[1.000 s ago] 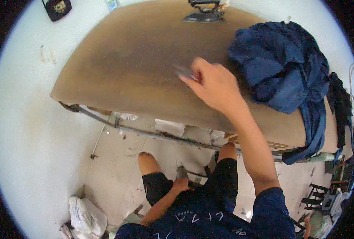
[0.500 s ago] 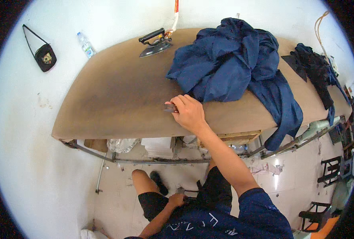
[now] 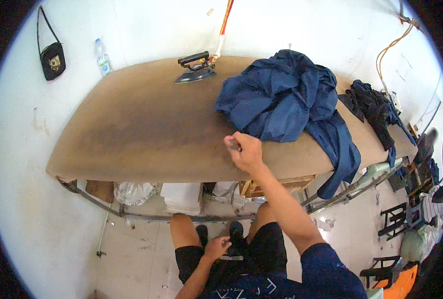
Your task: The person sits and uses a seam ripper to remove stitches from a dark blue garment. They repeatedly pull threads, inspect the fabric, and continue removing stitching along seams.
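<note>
Over the front of the brown padded ironing table (image 3: 181,164), my right hand (image 3: 246,152) is closed round a small dark flat tool (image 3: 235,145). Its kind is mostly hidden by my fingers. Just beyond that hand lies a crumpled heap of dark blue cloth (image 3: 281,99), with one length hanging over the table's front edge. My left hand (image 3: 215,248) is low by my lap, its fingers curled together; a small dark bit shows at the fingertips, too small to name. An iron (image 3: 196,74) with a black handle rests at the back of the table.
A red-and-white cord (image 3: 223,30) rises from the iron. Black clothing (image 3: 373,107) lies at the table's right end. A plastic bottle (image 3: 102,62) and a black pouch (image 3: 53,61) are by the left wall. White stacks (image 3: 181,197) sit underneath; black stools (image 3: 393,219) stand right.
The view has shifted, so the table sits lower in it. My right hand has turned, hiding more of the dark tool. My left hand has come up slightly from my lap.
</note>
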The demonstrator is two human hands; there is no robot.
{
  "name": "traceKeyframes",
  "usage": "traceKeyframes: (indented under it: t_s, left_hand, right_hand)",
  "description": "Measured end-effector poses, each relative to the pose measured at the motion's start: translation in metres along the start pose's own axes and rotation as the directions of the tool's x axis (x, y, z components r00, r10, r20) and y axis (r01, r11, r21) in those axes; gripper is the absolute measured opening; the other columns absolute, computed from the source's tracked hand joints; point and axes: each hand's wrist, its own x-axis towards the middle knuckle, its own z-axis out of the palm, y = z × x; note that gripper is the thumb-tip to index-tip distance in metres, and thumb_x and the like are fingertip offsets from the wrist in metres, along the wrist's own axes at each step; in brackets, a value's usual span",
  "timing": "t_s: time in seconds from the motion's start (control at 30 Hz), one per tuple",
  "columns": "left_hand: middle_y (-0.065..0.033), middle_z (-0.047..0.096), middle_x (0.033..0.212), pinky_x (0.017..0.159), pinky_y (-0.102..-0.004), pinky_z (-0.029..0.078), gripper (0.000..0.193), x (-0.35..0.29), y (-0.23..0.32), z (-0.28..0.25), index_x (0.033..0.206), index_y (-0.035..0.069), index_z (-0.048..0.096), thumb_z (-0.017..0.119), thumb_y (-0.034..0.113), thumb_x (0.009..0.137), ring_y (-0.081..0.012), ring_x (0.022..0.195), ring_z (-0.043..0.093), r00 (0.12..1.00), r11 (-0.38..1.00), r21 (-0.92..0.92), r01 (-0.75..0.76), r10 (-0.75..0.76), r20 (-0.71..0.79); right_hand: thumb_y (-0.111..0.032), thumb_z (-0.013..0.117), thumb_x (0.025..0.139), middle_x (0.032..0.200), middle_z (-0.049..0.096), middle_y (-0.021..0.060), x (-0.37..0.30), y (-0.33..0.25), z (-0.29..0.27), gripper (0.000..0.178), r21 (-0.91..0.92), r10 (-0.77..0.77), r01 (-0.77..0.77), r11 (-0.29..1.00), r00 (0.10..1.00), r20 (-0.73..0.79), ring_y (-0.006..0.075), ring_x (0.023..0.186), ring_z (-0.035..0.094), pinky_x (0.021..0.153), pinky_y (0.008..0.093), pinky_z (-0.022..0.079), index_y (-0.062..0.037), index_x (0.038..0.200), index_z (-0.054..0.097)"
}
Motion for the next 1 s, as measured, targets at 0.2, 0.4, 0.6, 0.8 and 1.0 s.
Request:
traceKeyframes:
  t_s: [0.2, 0.4, 0.6, 0.8, 1.0]
  left_hand:
    - [-0.0129, 0.071, 0.105, 0.083, -0.0392, 0.054, 0.038, -0.020, -0.016, -0.018, 0.113, 0.008, 0.069, 0.068, 0.035, 0.087, -0.0283, 0.092, 0.070, 0.973, 0.997, -0.067, -0.045, 0.029, -0.230]
    - [-0.0133, 0.071, 0.104, 0.081, -0.0376, 0.055, 0.033, -0.018, -0.016, -0.025, 0.111, 0.007, 0.069, 0.069, 0.030, 0.087, -0.0276, 0.090, 0.070, 0.958, 0.997, -0.071, 0.025, -0.044, -0.283]
    - [-0.0131, 0.071, 0.105, 0.079, -0.0347, 0.055, 0.031, -0.030, -0.011, -0.028, 0.111, 0.006, 0.069, 0.070, 0.024, 0.086, -0.0267, 0.087, 0.071, 0.956, 0.977, -0.211, 0.029, -0.089, -0.281]
    - [-0.0098, 0.070, 0.111, 0.086, -0.0351, 0.053, 0.041, -0.029, 0.048, -0.100, 0.120, 0.003, 0.065, 0.070, 0.030, 0.089, -0.0206, 0.098, 0.067, 0.979, 0.841, -0.505, -0.193, 0.129, -0.160]
    - [-0.0115, 0.057, 0.133, 0.103, -0.0431, 0.044, 0.060, 0.021, 0.188, -0.199, 0.134, 0.004, 0.053, 0.058, 0.047, 0.093, -0.0275, 0.119, 0.055, 0.922, -0.086, -0.986, -0.142, 0.352, -0.164]
  right_hand:
    - [-0.010, 0.059, 0.093, 0.087, 0.068, 0.0135, 0.070, 0.037, -0.066, 0.014, -0.007, 0.154, -0.158, 0.987, 0.971, -0.185, 0.0240, 0.080, 0.066, 0.074, 0.0340, 0.051, -0.0014, 0.087, 0.067]
    - [-0.039, 0.067, 0.087, 0.098, 0.068, 0.0200, 0.147, 0.140, -0.124, 0.037, -0.607, 0.166, -0.108, 0.788, 0.985, 0.041, 0.0358, 0.090, 0.066, 0.079, 0.0462, 0.051, -0.0031, 0.093, 0.071]
    - [-0.040, 0.060, 0.091, 0.084, 0.066, 0.0231, 0.176, 0.160, -0.148, 0.041, -0.615, 0.193, -0.123, 0.779, 0.980, 0.048, 0.0428, 0.083, 0.063, 0.074, 0.0487, 0.049, 0.0004, 0.088, 0.068]
    - [-0.045, 0.060, 0.094, 0.057, 0.049, 0.0015, 0.160, 0.007, -0.165, 0.054, -0.143, 0.280, -0.325, 0.935, 0.922, -0.267, 0.0098, 0.059, 0.044, 0.053, 0.0339, 0.034, -0.0017, 0.063, 0.054]
    - [-0.013, 0.065, 0.080, 0.092, 0.060, 0.0138, 0.001, -0.118, -0.110, 0.014, 0.585, -0.538, 0.248, 0.772, 0.745, 0.394, 0.0318, 0.083, 0.064, 0.063, 0.0406, 0.051, -0.0033, 0.088, 0.057]
